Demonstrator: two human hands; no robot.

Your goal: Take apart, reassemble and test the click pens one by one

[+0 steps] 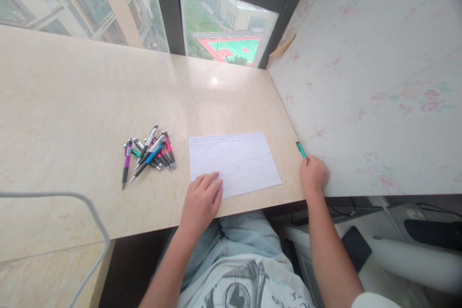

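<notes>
A white sheet of paper (238, 163) lies on the desk, with several rows of small handwriting along its top edge. My left hand (202, 197) rests on the sheet's lower left corner, fingers stretched out and holding nothing. At the right end of the desk, close to the wall, my right hand (314, 175) is closed around a green pen (301, 149). The pen's dark end points away from me; its other end is hidden in the hand. Left of the paper is a loose pile of pens (151, 150), among them a purple pen (127, 162) and a blue pen (150, 158).
A thick pale cable (92, 209) arches over the desk's left front. The flower-patterned wall (378, 82) bounds the right side, and windows (231, 24) stand behind the desk (90, 86). Below its front edge at right are a dark flat object (356, 249) and cables.
</notes>
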